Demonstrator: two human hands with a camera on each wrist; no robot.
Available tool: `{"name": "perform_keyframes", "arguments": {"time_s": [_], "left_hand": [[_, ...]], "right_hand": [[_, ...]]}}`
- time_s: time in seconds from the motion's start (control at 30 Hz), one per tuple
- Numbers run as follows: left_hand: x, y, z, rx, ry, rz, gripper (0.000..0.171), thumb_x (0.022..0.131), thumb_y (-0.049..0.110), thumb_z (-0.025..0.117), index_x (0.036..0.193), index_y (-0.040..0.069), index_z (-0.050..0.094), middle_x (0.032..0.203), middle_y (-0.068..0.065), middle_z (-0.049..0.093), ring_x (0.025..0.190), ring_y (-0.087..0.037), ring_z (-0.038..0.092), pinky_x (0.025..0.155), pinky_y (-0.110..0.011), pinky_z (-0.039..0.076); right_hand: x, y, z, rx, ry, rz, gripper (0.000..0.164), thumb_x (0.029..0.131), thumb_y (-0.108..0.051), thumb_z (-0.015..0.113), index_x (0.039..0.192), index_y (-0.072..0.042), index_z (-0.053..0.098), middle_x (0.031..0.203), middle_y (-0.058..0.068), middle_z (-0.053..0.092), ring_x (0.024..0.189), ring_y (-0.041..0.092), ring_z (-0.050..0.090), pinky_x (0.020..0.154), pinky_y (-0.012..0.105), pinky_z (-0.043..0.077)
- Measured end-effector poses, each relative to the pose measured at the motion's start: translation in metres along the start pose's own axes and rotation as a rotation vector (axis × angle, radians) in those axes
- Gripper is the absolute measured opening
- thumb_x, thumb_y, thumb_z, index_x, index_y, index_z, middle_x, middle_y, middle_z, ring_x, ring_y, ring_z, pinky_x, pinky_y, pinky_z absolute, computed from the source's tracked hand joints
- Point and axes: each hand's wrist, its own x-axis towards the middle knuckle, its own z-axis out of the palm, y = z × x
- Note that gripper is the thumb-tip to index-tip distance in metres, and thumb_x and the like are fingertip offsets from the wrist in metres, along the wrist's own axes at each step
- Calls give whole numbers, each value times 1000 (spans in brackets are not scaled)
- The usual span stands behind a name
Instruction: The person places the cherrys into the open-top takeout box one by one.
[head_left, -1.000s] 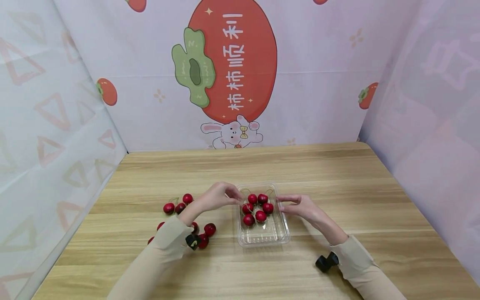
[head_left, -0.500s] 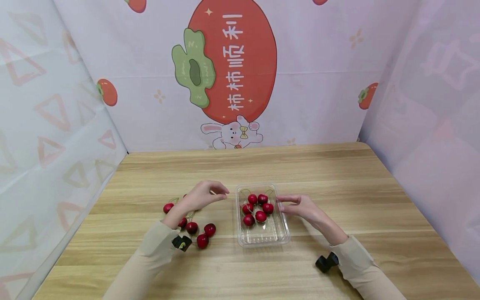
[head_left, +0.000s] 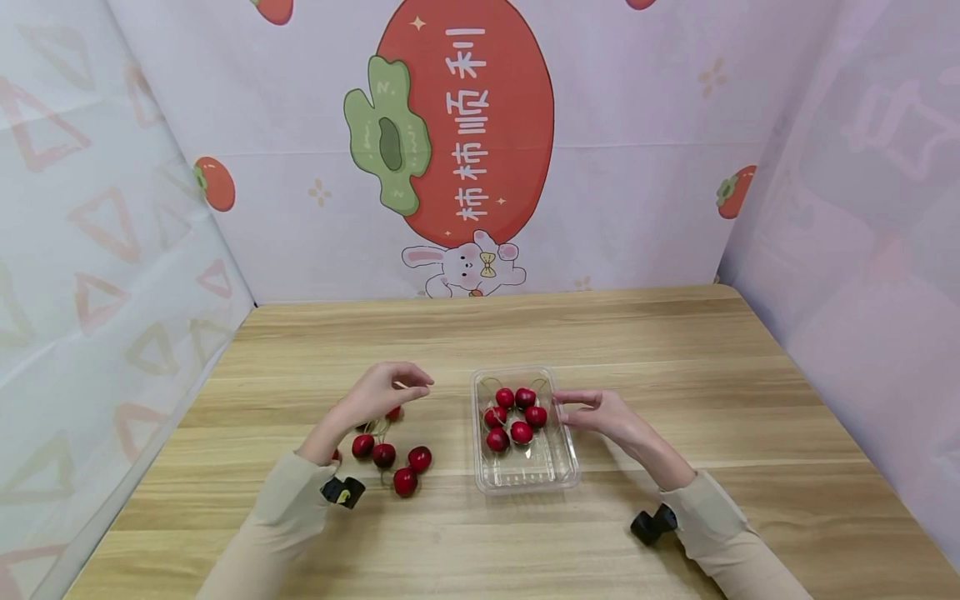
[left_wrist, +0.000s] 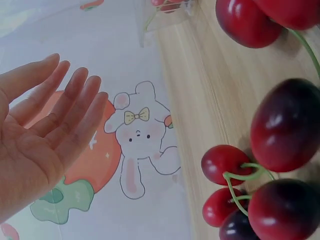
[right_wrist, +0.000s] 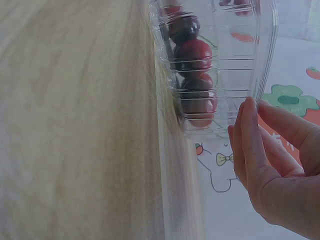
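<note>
A clear plastic container (head_left: 525, 483) stands mid-table with several red cherries (head_left: 521, 432) inside, mostly toward its far half. On its right side, my right hand (head_left: 615, 421) holds the rim between thumb and fingertips; in the right wrist view these fingertips (right_wrist: 249, 107) meet at the rim's edge. My left hand (head_left: 378, 392) is in the air left of the container, its fingers loosely extended and nothing in them. Below and beside it lie several loose cherries (head_left: 383, 456), some with green stems, partly hidden by the hand and wrist. The left wrist view shows them close up.
The wooden table (head_left: 637, 350) runs back to a white cloth (head_left: 637, 208) printed with a large persimmon and a rabbit. Cloth walls rise on both sides. Black wrist-worn devices (head_left: 654, 524) sit at both sleeves.
My left hand has moved left, away from above the container's left rim, and is now over the loose cherries. The right hand, container and cherries inside it have stayed put.
</note>
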Motion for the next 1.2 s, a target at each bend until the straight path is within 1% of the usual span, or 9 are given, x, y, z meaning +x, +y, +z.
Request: {"name": "perform_keyframes", "arguments": {"time_s": [0.27,0.37,0.5,0.67,0.73,0.9,1.03,1.2], "left_hand": [[-11,-8,-8,3,52,-21,16,84,13,59,96,4,65,93,-11,65,85,-18,59,75,-32,49],[-16,-11,-10,4,60,-30,16,84,13,59,96,3,64,93,-10,65,84,-19,60,75,-33,49],[-24,-17,-12,13,69,-72,17,84,13,60,97,3,64,93,-9,65,84,-19,60,75,-32,48],[-31,-24,-14,19,89,-90,18,84,13,59,98,2,64,95,-12,64,87,-21,59,76,-35,48],[-34,-26,-14,18,96,-89,18,84,12,59,98,0,63,95,-13,64,86,-22,59,75,-36,48],[-38,-31,-14,21,137,-106,18,83,9,60,97,-2,63,91,-11,65,82,-21,59,71,-31,48],[-41,-36,-15,25,164,-127,17,82,6,59,96,-3,63,93,-14,64,80,-22,59,68,-30,49],[-47,-39,-17,33,170,-166,16,82,4,58,96,-3,63,95,-17,63,81,-24,58,68,-32,48]], "right_hand": [[1,1,1,11,0,-3,48,79,-17,66,121,3,51,124,17,50,94,18,60,83,30,46],[1,0,1,8,4,-1,48,79,-17,66,121,3,51,124,17,50,94,18,60,84,31,45],[1,0,0,8,1,2,49,79,-18,66,121,2,51,125,17,49,94,19,60,86,32,45],[0,0,0,10,-6,4,50,79,-19,66,122,2,50,125,18,48,96,21,59,88,34,43],[0,0,0,0,1,9,50,79,-20,66,122,0,50,125,17,49,96,21,59,89,35,42],[0,-1,0,-6,12,22,50,78,-22,67,122,-2,52,125,15,50,97,21,59,93,39,39],[0,-1,0,1,10,21,50,78,-20,67,122,-2,52,125,14,50,97,20,59,92,38,40],[0,0,-1,6,0,12,50,78,-20,67,122,0,51,125,15,49,99,20,58,90,35,42]]}}
